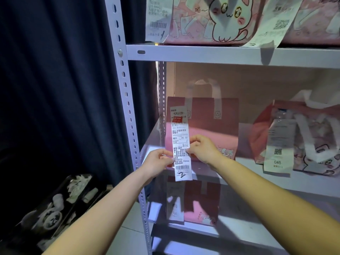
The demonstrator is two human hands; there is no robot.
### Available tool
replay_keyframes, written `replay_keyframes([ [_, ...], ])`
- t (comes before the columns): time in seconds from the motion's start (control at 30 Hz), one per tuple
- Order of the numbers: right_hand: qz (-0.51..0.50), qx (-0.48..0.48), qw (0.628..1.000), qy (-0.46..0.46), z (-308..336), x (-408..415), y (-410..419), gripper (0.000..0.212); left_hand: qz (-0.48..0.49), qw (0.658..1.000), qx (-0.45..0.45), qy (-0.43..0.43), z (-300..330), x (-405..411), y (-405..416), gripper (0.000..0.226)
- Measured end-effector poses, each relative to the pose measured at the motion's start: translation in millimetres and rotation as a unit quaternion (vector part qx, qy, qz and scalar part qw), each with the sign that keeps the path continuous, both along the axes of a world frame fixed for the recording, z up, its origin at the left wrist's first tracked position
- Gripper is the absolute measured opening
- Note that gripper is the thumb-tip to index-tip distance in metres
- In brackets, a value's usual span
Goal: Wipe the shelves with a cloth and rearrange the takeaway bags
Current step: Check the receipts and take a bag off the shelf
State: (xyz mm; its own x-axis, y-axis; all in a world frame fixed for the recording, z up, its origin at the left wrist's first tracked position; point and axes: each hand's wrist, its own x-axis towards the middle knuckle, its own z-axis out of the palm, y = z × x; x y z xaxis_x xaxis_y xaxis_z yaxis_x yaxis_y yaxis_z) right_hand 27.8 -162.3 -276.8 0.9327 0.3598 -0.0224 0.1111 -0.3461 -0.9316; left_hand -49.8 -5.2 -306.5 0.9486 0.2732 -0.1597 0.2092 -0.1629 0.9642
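On the middle shelf point(239, 164), two pink takeaway bags point(207, 126); left hand point(158, 162) and right hand point(204, 150) both pinching one receipt point(181, 144).

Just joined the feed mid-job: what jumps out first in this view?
A long white receipt, pinched at its edges by the left hand and right hand, hangs on the pink takeaway bag on the middle shelf. Above it sits a cartoon-cat bag.

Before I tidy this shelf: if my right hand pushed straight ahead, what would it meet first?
Probably the pink takeaway bag directly behind the receipt that your right hand pinches, though depth is unclear.
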Motion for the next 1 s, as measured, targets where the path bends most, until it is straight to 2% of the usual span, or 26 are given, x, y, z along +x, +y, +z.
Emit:
replay_keyframes([
  [0.2,0.009,0.023,1.0,0.011,-0.6,-2.1,0.0,0.029,-0.006,1.0,0.012,-0.027,3.0,-5.5,-4.2,0.013],
  [0.33,0.0,0.006,0.999,-0.053,7.0,5.3,-10.2,0.031,0.019,0.996,0.058,-0.066,11.8,-5.2,-3.8,0.018],
  [0.47,-0.134,0.05,0.971,-0.192,34.8,22.5,-42.2,0.023,0.062,0.98,0.116,-0.147,44.0,5.8,-0.6,0.026],
  [0.53,-0.207,0.071,0.951,-0.22,47.3,33.4,-61.2,0.019,0.066,0.972,0.139,-0.175,58.5,16.3,1.6,0.039],
  [0.6,-0.278,0.053,0.938,-0.199,52.2,45.9,-76.8,0.017,0.078,0.969,0.156,-0.175,70.3,27.3,2.5,0.051],
  [0.67,-0.3,0.002,0.943,-0.147,54.6,54.6,-86.2,0.026,0.089,0.966,0.174,-0.168,76.9,40.1,4.0,0.048],
  [0.73,-0.25,0.019,0.962,-0.109,55.2,59.0,-87.6,0.024,0.104,0.97,0.158,-0.15,80.3,51.7,4.5,0.047],
  [0.83,-0.189,0.058,0.977,-0.084,58.1,58.2,-85.7,0.034,0.095,0.983,0.096,-0.127,83.9,63.6,3.6,0.041],
  [0.9,-0.2,0.04,0.976,-0.072,60.6,56.5,-85.3,0.027,0.089,0.984,0.074,-0.133,85.2,65.5,3.4,0.028],
  [1.0,-0.208,0.024,0.974,-0.084,66.2,47.8,-88.9,0.015,0.098,0.981,0.066,-0.152,83.3,61.9,7.4,0.026],
])
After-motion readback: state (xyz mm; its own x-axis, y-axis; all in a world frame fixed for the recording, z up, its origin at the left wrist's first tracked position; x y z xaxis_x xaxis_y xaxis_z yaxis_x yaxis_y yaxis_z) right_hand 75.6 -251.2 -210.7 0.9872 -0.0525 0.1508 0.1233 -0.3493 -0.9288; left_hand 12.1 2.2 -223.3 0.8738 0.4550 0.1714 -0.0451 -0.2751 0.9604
